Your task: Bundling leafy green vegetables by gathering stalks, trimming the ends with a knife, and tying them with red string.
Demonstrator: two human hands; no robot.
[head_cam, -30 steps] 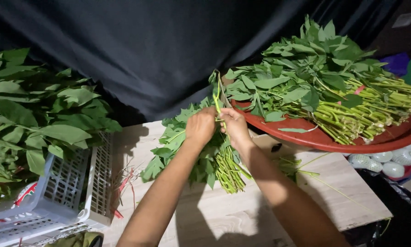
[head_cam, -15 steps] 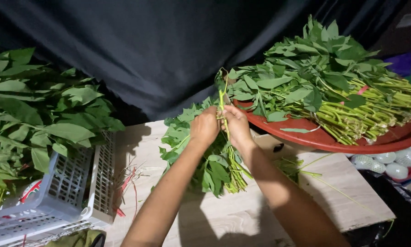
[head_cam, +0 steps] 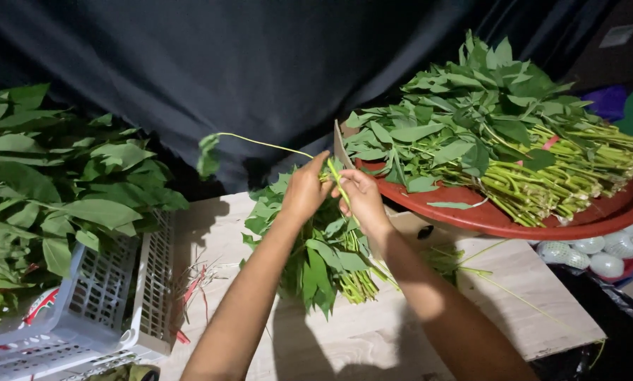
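My left hand [head_cam: 303, 189] and my right hand [head_cam: 362, 200] meet above a wooden board [head_cam: 373, 331], both closed on a bundle of leafy green stems [head_cam: 323, 257] that hangs down with its cut ends toward me. A thin green stem [head_cam: 260, 143] runs from between my fingers up and to the left, ending in a small leaf [head_cam: 207, 154]. My right hand pinches the stem close to the bundle's top.
A red tray [head_cam: 542, 220] at the right holds a heap of tied leafy bundles [head_cam: 492, 134]. A white plastic crate [head_cam: 83, 317] at the left is full of loose leaves [head_cam: 41, 190]. Dark cloth [head_cam: 260, 63] hangs behind. White bulbs [head_cam: 598, 257] lie under the tray.
The bundle has tilted and swung lower between my hands. A long thin stem with a leaf now stretches out to the upper left from my fingers.
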